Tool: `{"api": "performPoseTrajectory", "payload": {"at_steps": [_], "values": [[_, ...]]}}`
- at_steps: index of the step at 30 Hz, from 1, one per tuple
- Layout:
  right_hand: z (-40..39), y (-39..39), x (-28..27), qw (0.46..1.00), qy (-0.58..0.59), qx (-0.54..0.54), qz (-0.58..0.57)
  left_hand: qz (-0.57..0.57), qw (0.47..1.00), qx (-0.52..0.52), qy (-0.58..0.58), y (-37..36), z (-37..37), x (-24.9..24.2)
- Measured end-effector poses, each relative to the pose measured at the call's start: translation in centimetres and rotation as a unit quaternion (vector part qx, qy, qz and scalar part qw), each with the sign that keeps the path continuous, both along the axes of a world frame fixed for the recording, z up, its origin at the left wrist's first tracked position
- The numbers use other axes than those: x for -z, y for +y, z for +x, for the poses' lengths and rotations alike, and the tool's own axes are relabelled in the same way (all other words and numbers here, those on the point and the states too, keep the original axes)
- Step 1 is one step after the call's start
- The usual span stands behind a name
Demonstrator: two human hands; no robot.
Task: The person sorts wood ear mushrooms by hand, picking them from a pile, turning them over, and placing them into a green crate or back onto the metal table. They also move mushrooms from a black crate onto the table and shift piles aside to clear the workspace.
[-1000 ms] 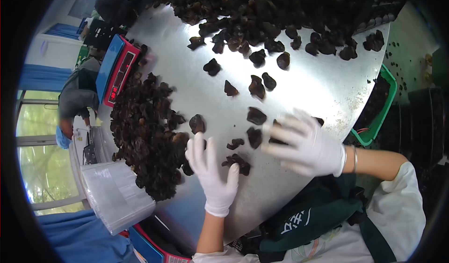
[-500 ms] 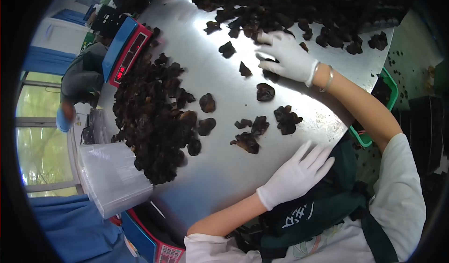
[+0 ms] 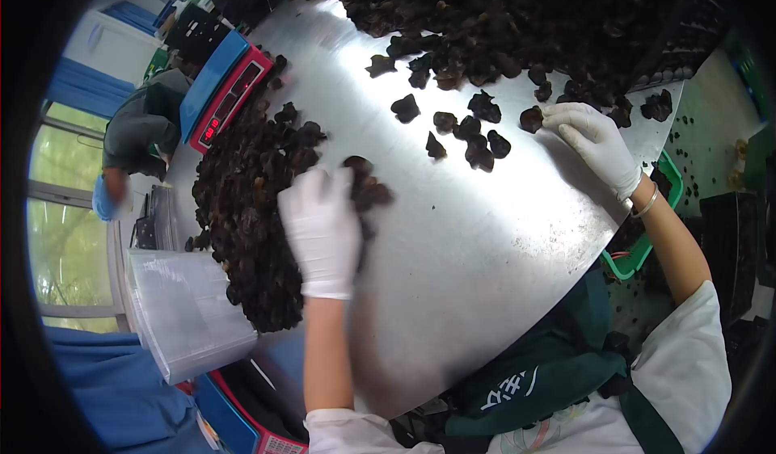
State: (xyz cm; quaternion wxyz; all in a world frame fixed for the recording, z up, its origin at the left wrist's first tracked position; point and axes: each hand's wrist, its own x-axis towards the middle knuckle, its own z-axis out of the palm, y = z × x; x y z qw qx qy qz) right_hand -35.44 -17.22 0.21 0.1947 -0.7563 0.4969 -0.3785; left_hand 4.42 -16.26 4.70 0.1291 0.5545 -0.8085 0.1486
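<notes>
My left hand [image 3: 321, 232], in a white glove and blurred by motion, is over the right edge of a heap of dark, curled pieces [image 3: 250, 203]. Blurred dark pieces [image 3: 370, 189] lie against its fingers, and whether it grips any is unclear. Farther right, the fingertips of my gloved right hand [image 3: 594, 143] are closed on a small dark piece [image 3: 531, 119] at the metal table [image 3: 469, 268]. Left of that piece is a loose group of several dark pieces [image 3: 478, 151]. A larger dark heap [image 3: 501, 26] covers the table's far side.
A red and blue scale [image 3: 222, 90] stands beside the left heap. Clear plastic bags [image 3: 190, 308] are stacked at the lower left, above another scale [image 3: 242, 414]. A green basket [image 3: 630, 260] is below the right table edge. A person [image 3: 145, 123] bends over at far left.
My left hand has moved up and left from the near table edge to the left heap. My right hand has shifted right and down. The loose pieces near the middle have been moved.
</notes>
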Motion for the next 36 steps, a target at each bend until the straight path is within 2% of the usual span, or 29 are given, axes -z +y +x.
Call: {"api": "performPoseTrajectory", "payload": {"at_steps": [3, 5, 6, 7, 8, 9, 10, 11, 12, 13, 14, 15, 18, 19, 20, 21, 22, 23, 24, 25, 27, 29, 31, 33, 34, 36], "values": [[1.1, -0.1, -0.9, 1.000, -0.009, 0.014, 0.014, -0.094, 0.973, -0.209, -0.027, -0.4, 10.6, 1.8], [3.8, -0.5, -2.5, 0.991, 0.095, -0.015, -0.091, -0.202, 0.971, -0.118, 0.058, -0.1, 10.6, 1.5], [5.5, -1.3, -2.2, 0.994, 0.076, 0.013, -0.074, -0.173, 0.977, -0.039, 0.120, 0.4, 8.1, 0.6], [7.5, -1.6, -2.4, 0.986, 0.115, 0.028, -0.116, -0.142, 0.972, 0.040, 0.182, 1.5, 4.1, -0.7], [9.2, -2.4, -1.6, 0.969, 0.196, 0.048, -0.145, -0.066, 0.971, 0.138, 0.186, 2.7, 0.5, -1.2], [11.4, -2.9, -0.5, 0.967, 0.197, 0.081, -0.140, -0.050, 0.964, 0.243, 0.100, 3.9, -1.9, 0.4], [13.7, -3.4, -0.7, 0.976, 0.212, 0.041, -0.038, -0.029, 0.932, 0.346, 0.104, 4.6, -4.6, 1.9], [16.5, -4.3, -1.2, 0.976, 0.173, 0.017, 0.135, 0.052, 0.895, 0.436, 0.077, 4.7, -7.2, 2.4], [18.6, -4.9, -2.1, 0.968, 0.214, -0.091, 0.090, 0.075, 0.889, 0.450, 0.043, 4.6, -9.6, 3.1], [20.4, -4.6, -1.1, 0.979, 0.099, -0.175, 0.023, 0.100, 0.881, 0.462, 0.009, 4.3, -11.0, 3.6], [21.9, -3.9, -0.7, 0.969, -0.015, -0.237, -0.067, 0.125, 0.904, 0.405, 0.059, 3.5, -11.0, 4.4], [22.1, -3.6, -1.8, 0.953, 0.003, -0.258, -0.162, 0.150, 0.920, 0.345, 0.110, 2.2, -10.9, 5.7], [19.5, -5.1, -3.2, 0.963, -0.014, -0.228, -0.147, 0.164, 0.936, 0.145, 0.275, -2.7, -8.8, 7.4], [16.9, -5.2, -3.3, 0.966, -0.017, -0.203, -0.160, 0.078, 0.962, 0.129, 0.230, -4.4, -6.5, 5.3], [14.9, -4.8, -2.7, 0.974, 0.022, -0.124, -0.188, 0.025, 0.997, 0.065, 0.019, -5.1, -4.6, 3.7], [12.7, -4.3, -1.8, 0.974, 0.060, -0.043, -0.214, 0.002, 0.998, 0.028, 0.047, -5.6, -1.4, 4.3], [10.2, -3.4, -1.5, 0.983, 0.101, -0.006, -0.156, -0.003, 1.000, -0.023, -0.011, -6.1, 2.0, 4.4], [8.1, -2.4, -0.9, 0.977, 0.153, 0.043, -0.138, -0.004, 0.997, -0.082, -0.016, -6.2, 5.3, 5.2], [6.4, -1.6, -1.2, 0.974, 0.195, 0.078, -0.086, 0.059, 0.991, -0.119, -0.001, -6.4, 7.5, 4.1], [4.9, -1.0, -0.9, 0.964, 0.226, 0.100, -0.096, 0.018, 0.993, -0.119, 0.004, -6.9, 10.2, 5.2], [3.8, -0.4, -0.9, 0.967, 0.205, 0.118, -0.098, -0.011, 0.980, -0.200, -0.023, -7.0, 9.9, 4.5], [3.4, -0.7, -1.2, 0.975, 0.208, 0.064, -0.048, -0.017, 0.959, -0.277, -0.049, -6.8, 6.1, 2.6], [3.3, -1.3, -1.8, 0.976, 0.209, 0.032, -0.046, -0.099, 0.973, -0.201, -0.053, -6.9, 2.2, 1.2], [3.1, -2.4, -2.5, 0.972, 0.219, 0.018, -0.089, -0.099, 0.991, -0.088, -0.036, -7.4, -1.3, 0.3], [3.1, -3.1, -1.8, 0.965, 0.250, -0.010, -0.074, -0.104, 0.993, -0.056, -0.012, -8.1, -3.4, 0.6], [4.3, -3.4, -0.5, 0.942, 0.323, -0.027, -0.091, -0.013, 0.990, 0.020, 0.137, -11.4, -6.9, 2.2]]}}
